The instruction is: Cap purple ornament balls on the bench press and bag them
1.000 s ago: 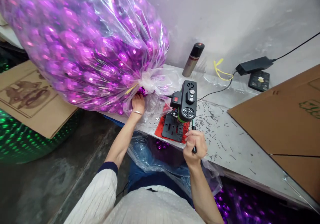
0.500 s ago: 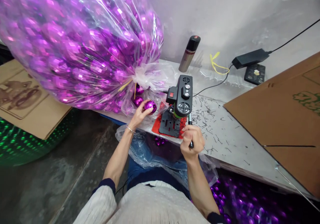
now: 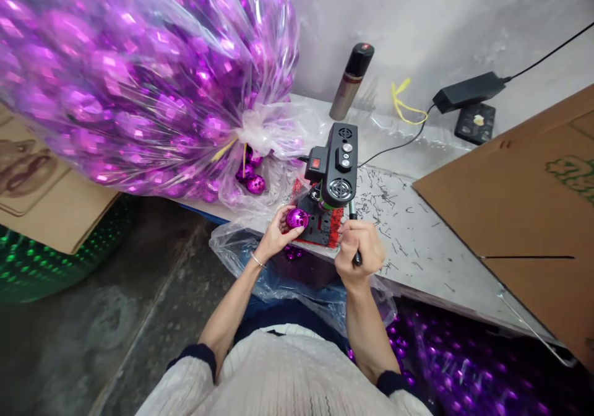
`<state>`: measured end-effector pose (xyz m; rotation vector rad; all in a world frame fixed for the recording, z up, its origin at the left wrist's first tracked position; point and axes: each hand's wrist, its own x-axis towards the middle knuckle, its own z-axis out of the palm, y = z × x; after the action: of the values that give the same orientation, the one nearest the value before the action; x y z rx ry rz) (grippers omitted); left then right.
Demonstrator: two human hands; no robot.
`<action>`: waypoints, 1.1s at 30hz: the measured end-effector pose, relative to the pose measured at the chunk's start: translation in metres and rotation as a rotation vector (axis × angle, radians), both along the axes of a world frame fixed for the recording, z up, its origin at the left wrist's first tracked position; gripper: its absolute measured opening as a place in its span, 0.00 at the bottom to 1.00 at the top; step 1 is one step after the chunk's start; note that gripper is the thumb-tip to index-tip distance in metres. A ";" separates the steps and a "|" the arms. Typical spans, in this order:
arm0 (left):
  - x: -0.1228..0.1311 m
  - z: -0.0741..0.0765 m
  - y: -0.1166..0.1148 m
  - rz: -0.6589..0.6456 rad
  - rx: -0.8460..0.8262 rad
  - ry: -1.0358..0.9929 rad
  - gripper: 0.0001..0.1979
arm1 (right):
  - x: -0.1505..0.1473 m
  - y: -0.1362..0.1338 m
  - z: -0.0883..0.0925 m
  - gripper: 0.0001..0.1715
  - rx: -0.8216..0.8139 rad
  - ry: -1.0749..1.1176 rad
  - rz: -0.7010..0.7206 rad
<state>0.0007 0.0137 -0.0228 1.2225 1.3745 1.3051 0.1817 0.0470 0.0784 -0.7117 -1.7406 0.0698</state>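
Between the thumb and fingers of my left hand (image 3: pixel 278 233) is a shiny purple bauble (image 3: pixel 297 218), just over the slotted base plate (image 3: pixel 320 225) of a small black press machine (image 3: pixel 342 162). My right hand (image 3: pixel 359 249) is wrapped round the black grip of the machine's lever (image 3: pixel 356 258), at the right of the plate. Red material lies under the plate. A few loose purple baubles (image 3: pixel 255 184) sit in clear plastic beside the neck of a large tied bag (image 3: pixel 139 88) full of purple baubles.
Behind the machine stands a spray can (image 3: pixel 351 82). A power adapter (image 3: pixel 469 92) and a yellow tie (image 3: pixel 406 103) lie near the wall. Small dark bits litter the tabletop (image 3: pixel 417 242). Cardboard boxes (image 3: pixel 520 187) flank both sides. More purple baubles (image 3: pixel 464 366) are below the table.
My left hand has carried the purple bauble rightward and toward me, from beside the loose baubles to above the base plate. My right hand stays on the lever grip.
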 end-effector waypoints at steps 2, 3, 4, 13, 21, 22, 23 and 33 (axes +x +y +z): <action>0.000 0.002 -0.005 -0.008 -0.010 0.015 0.33 | 0.000 0.000 -0.001 0.12 -0.003 0.006 0.005; 0.000 0.003 -0.008 -0.006 -0.014 0.019 0.33 | 0.000 0.000 -0.001 0.12 -0.005 0.011 0.010; 0.000 0.003 -0.012 0.002 -0.017 0.020 0.33 | 0.000 0.000 0.000 0.11 -0.007 0.015 0.016; 0.000 0.009 -0.029 0.142 0.047 0.166 0.34 | -0.001 0.000 0.002 0.08 -0.025 0.036 0.037; 0.010 0.025 -0.036 0.082 -0.018 0.197 0.34 | 0.000 -0.002 0.001 0.05 -0.015 0.020 -0.024; 0.012 0.027 -0.036 0.093 0.000 0.227 0.33 | 0.000 -0.002 0.000 0.09 -0.015 0.024 -0.036; 0.013 0.029 -0.037 0.102 0.019 0.248 0.33 | -0.001 -0.002 -0.002 0.13 -0.016 0.034 -0.047; 0.026 0.028 -0.041 0.130 -0.283 -0.600 0.30 | 0.010 -0.032 -0.050 0.30 -0.358 -0.022 0.027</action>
<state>0.0264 -0.0270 0.0056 0.4948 1.1517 1.3628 0.1916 0.0147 0.0286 -0.9501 -1.7783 0.4014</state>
